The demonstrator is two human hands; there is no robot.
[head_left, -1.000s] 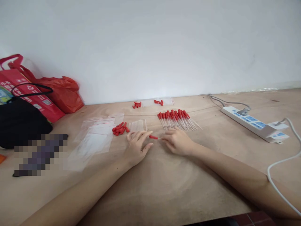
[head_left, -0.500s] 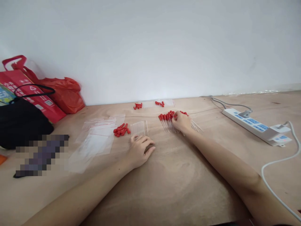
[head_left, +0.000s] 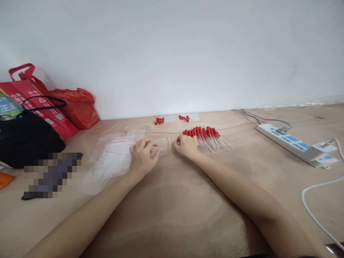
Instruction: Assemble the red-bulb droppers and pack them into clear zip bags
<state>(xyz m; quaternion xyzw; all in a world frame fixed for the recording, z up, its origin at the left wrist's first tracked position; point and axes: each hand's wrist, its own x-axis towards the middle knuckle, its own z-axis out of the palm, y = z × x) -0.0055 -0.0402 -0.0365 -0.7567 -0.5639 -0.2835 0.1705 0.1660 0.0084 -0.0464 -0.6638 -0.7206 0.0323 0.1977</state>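
My left hand (head_left: 143, 156) is over the spot beside the clear plastic bags (head_left: 113, 154), fingers spread and bent, covering the red rubber bulbs there. Just right of it, a row of thin clear tubes (head_left: 163, 145) lies on the wooden table. My right hand (head_left: 186, 145) is closed near the right end of that row; what its curled fingers hold, if anything, is hidden. Behind and to the right of it, several droppers with red bulbs (head_left: 208, 132) lie side by side, their clear stems pointing toward me.
Small groups of red bulbs (head_left: 159, 120) rest by a clear bag (head_left: 172, 118) near the wall. A white power strip (head_left: 292, 143) with cables lies right. Red bags (head_left: 76, 107), a black bag (head_left: 29, 141) and a pixelated dark object (head_left: 53, 175) are left.
My right hand has moved left off the red-bulbed droppers, uncovering them. My left hand has shifted left and forward from the tubes onto the loose red bulbs.
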